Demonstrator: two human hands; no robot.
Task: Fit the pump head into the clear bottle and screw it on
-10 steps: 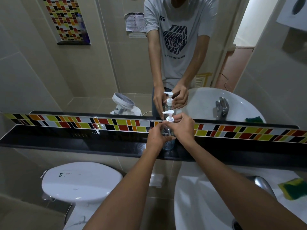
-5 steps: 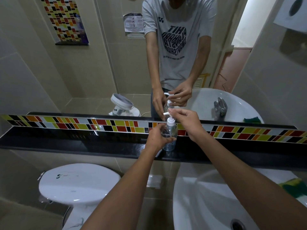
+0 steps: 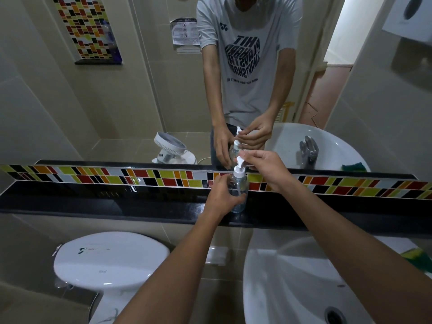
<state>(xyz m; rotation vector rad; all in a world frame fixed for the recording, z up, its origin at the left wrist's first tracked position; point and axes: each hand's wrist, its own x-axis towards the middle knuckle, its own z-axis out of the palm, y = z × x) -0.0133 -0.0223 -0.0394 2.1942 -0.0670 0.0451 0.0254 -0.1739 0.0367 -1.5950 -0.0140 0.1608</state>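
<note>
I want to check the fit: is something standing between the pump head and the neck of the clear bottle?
Nothing visible does. The pump head already sits on the clear bottle, which stands on the black ledge. The left hand holds the bottle; the right hand pinches the nozzle.

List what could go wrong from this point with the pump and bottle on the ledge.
1. The right hand pinches only the nozzle of the pump head, not the collar; twisting there may just spin the nozzle and leave the thread loose.
2. The clear bottle stands on the narrow black ledge, steadied only by the left hand; a sideways push could tip it into the sink below.
</note>
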